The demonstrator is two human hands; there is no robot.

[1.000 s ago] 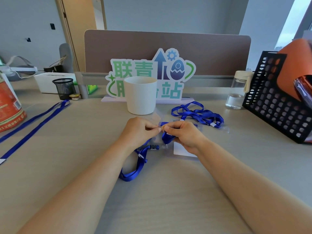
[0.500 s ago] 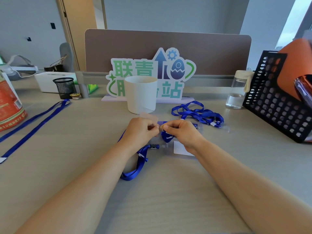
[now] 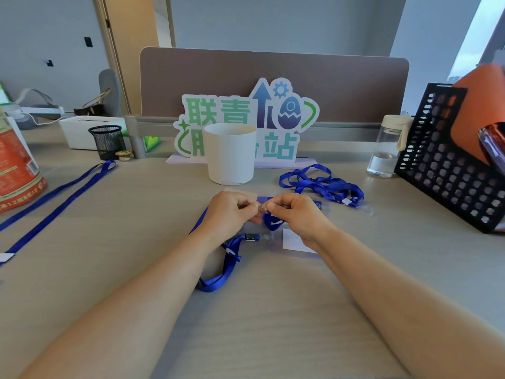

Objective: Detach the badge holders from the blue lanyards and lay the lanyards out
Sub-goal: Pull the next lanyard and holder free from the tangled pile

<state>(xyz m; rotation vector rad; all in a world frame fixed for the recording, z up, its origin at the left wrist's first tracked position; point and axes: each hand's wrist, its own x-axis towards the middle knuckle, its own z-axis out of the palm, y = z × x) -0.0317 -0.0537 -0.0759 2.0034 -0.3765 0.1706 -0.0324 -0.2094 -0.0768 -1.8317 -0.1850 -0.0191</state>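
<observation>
Left hand (image 3: 228, 214) and right hand (image 3: 296, 218) meet, fingertips pinched.

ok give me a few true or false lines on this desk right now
1. The left hand and right hand both pinch the held lanyard, fingertips together. True.
2. The white cup lies on its side. False: it stands upright behind the hands.
3. A straightened lanyard lies stretched out at the desk's left. True.
4. The tangled lanyards sit left of the white cup. False: they lie to its right.
</observation>
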